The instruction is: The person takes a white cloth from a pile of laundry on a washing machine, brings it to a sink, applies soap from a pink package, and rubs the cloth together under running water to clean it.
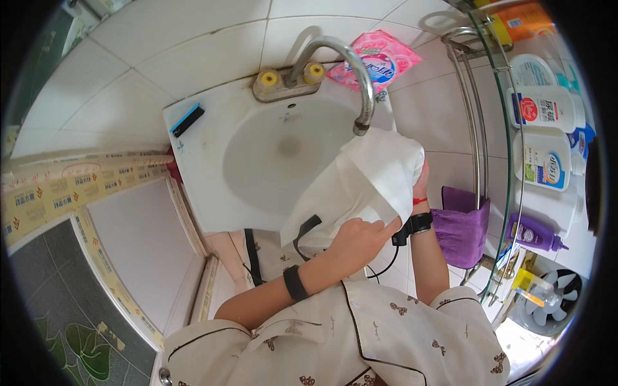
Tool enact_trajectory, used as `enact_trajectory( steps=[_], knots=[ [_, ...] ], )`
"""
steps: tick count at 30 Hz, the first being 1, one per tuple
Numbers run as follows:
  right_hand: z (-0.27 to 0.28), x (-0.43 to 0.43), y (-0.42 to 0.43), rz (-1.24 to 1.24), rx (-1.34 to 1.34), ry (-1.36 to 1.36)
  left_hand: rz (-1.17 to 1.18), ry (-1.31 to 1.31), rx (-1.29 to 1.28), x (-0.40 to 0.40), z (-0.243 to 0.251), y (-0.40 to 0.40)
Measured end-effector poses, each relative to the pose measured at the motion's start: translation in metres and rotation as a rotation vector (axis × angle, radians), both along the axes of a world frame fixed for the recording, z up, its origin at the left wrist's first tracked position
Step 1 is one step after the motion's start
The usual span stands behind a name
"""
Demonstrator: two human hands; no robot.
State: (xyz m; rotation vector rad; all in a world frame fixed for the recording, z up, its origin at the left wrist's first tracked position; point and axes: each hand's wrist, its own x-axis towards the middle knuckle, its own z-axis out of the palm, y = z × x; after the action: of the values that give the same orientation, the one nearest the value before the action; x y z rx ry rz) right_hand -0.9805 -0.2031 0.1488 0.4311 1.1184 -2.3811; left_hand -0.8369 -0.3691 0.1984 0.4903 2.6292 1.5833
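Observation:
A white cloth (367, 178) with a dark strap (308, 227) near its lower edge hangs over the right side of the white washbasin (260, 169), just below the mouth of the curved metal tap (364, 106). My right hand (422, 178) is largely hidden behind the cloth, with the cloth draped over it; its finger pose does not show. My left hand (359, 241) lies against the cloth's lower edge near my right wrist, fingers bent and pinching the fabric. No water is seen running from the tap. Both forearms wear dark bands.
A blue-backed brush (188, 120) lies on the basin's left corner. A pink packet (379, 62) stands behind the tap. To the right are a purple towel (461, 236) on a metal rail and a glass shelf (507, 144) with several bottles. A fan (553, 296) stands lower right.

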Motion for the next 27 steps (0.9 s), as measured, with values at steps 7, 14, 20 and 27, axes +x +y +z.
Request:
enact_trajectory(
  steps=[7,14,20,27],
  knots=[
    [-0.013,-0.003,0.011,0.083,-0.093,-0.061,-0.09,-0.071,0.278,0.012,-0.003,0.026],
    [-0.001,0.006,0.001,0.05,-0.088,-0.089,-0.255,-0.114,0.268,0.02,-0.013,0.029],
    [-0.013,-0.001,0.015,0.008,-0.066,-0.044,-0.315,-0.255,0.275,0.016,-0.011,0.018],
    [0.013,0.011,0.001,0.072,-0.132,-0.043,-0.27,-0.147,0.453,0.03,-0.086,0.018]
  ],
)
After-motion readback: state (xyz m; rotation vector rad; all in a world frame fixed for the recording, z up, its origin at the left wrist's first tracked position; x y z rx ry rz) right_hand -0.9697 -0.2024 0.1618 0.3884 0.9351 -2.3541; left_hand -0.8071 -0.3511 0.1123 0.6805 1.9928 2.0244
